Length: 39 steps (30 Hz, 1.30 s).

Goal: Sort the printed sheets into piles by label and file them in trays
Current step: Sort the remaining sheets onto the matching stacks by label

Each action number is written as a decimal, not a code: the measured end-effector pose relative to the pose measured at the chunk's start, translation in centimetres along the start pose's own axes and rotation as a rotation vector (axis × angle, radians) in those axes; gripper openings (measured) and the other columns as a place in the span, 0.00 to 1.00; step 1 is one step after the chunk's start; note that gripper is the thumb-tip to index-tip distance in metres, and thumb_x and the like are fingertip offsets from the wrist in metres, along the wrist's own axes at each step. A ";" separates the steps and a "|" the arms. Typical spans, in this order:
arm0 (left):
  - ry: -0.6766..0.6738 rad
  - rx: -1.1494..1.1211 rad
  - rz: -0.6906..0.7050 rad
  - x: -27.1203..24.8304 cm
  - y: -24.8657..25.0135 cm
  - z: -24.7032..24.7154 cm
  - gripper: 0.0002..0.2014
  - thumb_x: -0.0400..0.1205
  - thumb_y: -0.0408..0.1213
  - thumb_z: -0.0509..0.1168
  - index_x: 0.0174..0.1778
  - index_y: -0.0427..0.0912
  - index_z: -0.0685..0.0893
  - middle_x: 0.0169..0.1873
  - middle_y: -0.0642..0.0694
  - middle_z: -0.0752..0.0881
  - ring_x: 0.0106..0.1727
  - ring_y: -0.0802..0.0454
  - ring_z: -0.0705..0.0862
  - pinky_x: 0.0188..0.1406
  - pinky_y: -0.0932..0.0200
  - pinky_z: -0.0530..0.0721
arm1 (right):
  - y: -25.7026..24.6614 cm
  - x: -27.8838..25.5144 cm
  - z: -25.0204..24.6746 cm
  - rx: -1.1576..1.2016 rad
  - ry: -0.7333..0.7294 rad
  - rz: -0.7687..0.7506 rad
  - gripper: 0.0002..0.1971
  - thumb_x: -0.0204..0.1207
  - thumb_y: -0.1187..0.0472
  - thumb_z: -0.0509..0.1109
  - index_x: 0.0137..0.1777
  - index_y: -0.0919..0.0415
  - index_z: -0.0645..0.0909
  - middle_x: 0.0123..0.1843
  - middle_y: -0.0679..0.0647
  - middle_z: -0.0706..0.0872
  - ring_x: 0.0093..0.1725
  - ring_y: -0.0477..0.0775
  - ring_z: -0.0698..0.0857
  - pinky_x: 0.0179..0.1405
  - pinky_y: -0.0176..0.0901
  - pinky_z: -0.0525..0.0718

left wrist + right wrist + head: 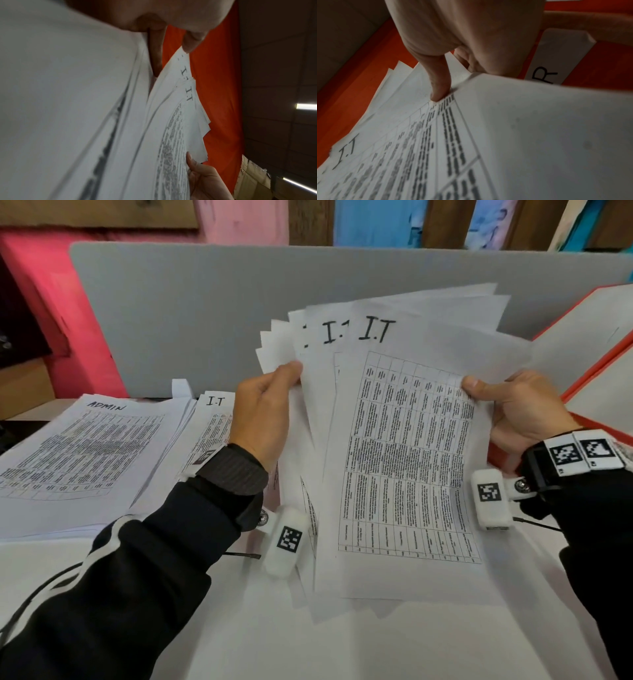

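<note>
I hold a fanned stack of printed sheets upright over the desk, several of them marked "I.T" at the top. My left hand grips the stack's left edge, thumb on the front. My right hand pinches the right edge of the front sheet, thumb pressed on its table. The left wrist view shows the fanned sheets edge-on. In the right wrist view my right thumb presses on the front sheet. An "ADMIN" pile and an "I.T" pile lie on the desk at the left.
A red tray holding white sheets stands at the right, with a white label on it ending in "R". A grey divider panel rises behind the desk. White desk surface lies below the held sheets.
</note>
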State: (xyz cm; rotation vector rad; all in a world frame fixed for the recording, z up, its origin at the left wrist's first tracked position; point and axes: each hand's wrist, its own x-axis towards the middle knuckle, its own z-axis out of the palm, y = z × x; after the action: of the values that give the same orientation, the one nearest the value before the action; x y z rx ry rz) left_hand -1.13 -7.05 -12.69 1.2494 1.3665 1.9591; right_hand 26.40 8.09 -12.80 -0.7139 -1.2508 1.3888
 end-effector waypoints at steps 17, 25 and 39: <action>0.131 0.166 0.101 1.0 -1.6 -1.7 0.27 0.79 0.33 0.76 0.74 0.51 0.78 0.69 0.55 0.83 0.69 0.60 0.83 0.74 0.52 0.79 | -0.9 -0.3 -1.4 0.145 -0.021 0.010 0.40 0.60 0.66 0.86 0.69 0.84 0.75 0.72 0.76 0.82 0.73 0.71 0.85 0.70 0.69 0.85; 0.034 0.241 0.119 0.2 -0.4 -0.5 0.22 0.81 0.19 0.59 0.41 0.49 0.93 0.45 0.56 0.93 0.56 0.63 0.89 0.63 0.69 0.80 | -0.8 -0.2 -0.9 0.126 -0.077 -0.015 0.39 0.62 0.63 0.88 0.71 0.75 0.76 0.74 0.75 0.82 0.73 0.71 0.85 0.73 0.70 0.82; 0.051 0.241 0.027 0.6 -0.5 -0.7 0.17 0.77 0.49 0.79 0.45 0.36 0.93 0.47 0.48 0.93 0.53 0.61 0.89 0.60 0.67 0.82 | 0.7 0.1 0.4 0.003 0.006 -0.052 0.14 0.79 0.77 0.71 0.61 0.66 0.87 0.60 0.62 0.93 0.62 0.64 0.92 0.57 0.57 0.91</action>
State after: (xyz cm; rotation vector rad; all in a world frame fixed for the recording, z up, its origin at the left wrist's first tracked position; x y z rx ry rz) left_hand -2.14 -6.75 -12.99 1.3373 1.6590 1.8989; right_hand 25.77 8.19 -13.29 -0.6790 -1.2537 1.3450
